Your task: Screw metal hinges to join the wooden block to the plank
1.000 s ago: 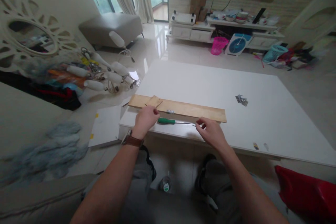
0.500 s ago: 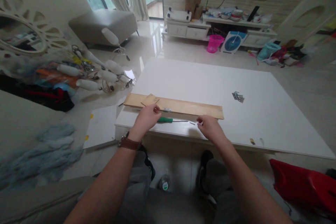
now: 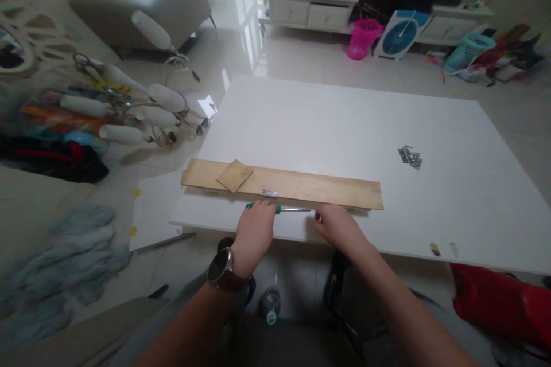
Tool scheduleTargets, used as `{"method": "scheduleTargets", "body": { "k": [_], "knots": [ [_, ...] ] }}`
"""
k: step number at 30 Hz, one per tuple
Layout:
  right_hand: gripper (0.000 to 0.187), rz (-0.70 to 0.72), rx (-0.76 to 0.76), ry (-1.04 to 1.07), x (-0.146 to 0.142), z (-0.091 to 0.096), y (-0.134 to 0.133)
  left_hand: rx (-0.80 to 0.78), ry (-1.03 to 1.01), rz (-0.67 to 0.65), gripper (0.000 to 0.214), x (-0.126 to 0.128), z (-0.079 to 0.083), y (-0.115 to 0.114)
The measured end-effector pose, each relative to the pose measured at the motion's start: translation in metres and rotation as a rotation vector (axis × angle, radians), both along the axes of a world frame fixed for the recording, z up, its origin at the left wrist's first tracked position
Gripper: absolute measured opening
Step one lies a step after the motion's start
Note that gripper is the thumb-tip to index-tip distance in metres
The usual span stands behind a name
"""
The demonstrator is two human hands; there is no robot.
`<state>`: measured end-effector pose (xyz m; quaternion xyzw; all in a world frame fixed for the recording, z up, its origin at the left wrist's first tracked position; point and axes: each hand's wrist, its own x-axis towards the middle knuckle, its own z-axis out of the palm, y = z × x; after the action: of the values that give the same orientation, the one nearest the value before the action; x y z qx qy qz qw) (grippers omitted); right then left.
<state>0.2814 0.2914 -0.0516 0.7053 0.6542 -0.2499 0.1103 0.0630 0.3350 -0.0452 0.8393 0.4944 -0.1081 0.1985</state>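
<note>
My left hand [image 3: 258,226] is closed over the green handle of a screwdriver [image 3: 295,210], which lies on the white board with its shaft pointing right. Just beyond the screwdriver tip, my right hand [image 3: 338,225] is in a pinch; what its fingertips hold is hidden. Along the front of the board lies a long wooden plank [image 3: 310,183]. A small square wooden piece [image 3: 235,175] rests askew on the plank's left part. At the plank's near edge, just above my left hand, is a metal hinge [image 3: 270,194].
Metal hinges [image 3: 410,157] lie in a pile to the right on the white board [image 3: 344,126]. Two small items [image 3: 435,249] sit near its front right edge. A plastic bottle [image 3: 271,305] stands on the floor between my feet. Left of the board is a lamp with white shades [image 3: 124,135].
My left hand has moved from the square wooden piece down onto the screwdriver handle. The small thin pieces by the screwdriver tip no longer show. The view has tilted downward.
</note>
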Motion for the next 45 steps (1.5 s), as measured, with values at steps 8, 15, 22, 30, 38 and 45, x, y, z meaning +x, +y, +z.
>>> {"method": "scheduleTargets", "body": {
  "k": [8,15,22,30,38,45],
  "knots": [
    [0.022,0.028,0.085,0.047,-0.003,0.006,-0.004,0.146,0.009,-0.008,0.035,0.006,-0.016,0.002],
    [0.024,0.088,0.165,0.080,-0.006,0.014,-0.024,0.111,0.036,0.058,0.028,0.010,-0.003,-0.005],
    [0.043,0.245,0.312,0.101,-0.006,0.025,-0.052,-0.442,-0.432,0.074,0.012,0.032,0.023,-0.016],
    [0.013,0.235,0.458,0.061,0.017,0.041,-0.065,-0.761,-0.800,0.198,0.026,0.055,0.033,-0.016],
    [0.011,-0.316,0.875,0.328,0.065,0.049,-0.057,-0.243,-0.578,0.116,0.019,0.075,-0.010,-0.013],
    [0.032,-0.715,0.931,0.737,0.069,0.042,-0.043,0.038,-0.245,-0.091,0.026,0.099,-0.041,-0.031]
  ]
}}
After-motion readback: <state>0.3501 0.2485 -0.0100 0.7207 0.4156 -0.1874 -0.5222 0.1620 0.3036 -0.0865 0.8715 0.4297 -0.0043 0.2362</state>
